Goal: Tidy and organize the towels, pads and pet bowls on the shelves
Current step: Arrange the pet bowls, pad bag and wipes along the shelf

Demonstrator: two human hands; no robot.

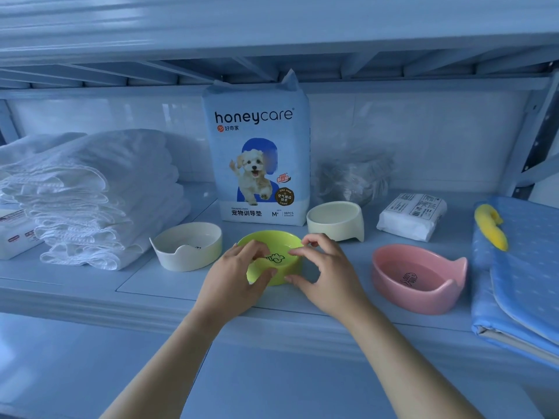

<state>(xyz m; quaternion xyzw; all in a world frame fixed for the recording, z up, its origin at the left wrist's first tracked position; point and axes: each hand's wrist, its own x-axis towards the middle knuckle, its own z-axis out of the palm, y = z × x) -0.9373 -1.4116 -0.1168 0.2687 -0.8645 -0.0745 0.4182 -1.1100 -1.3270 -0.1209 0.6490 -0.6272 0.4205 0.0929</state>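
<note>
Squarely in front of the honeycare pad pack (257, 152), a person's left hand (239, 270) and right hand (323, 270) clasp the green bowl (272, 241) by opposite sides of its rim on the shelf (151, 287), likely steadying it for regrouping beside the cream bowl (187, 249) at the pack's front left.

On shelf (151, 285): towels (99, 195) far left, pack (260, 152) upright at back centre. In front of pack we see mid bowl (281, 243); left bowl (187, 246) just beside it, rear bowl (335, 220) behind it to the rt, right bowl (419, 278) further rt. Behind rear bowl, bag (354, 176); behind right bowl, packet (411, 216); mat (526, 267) far rt.
</note>
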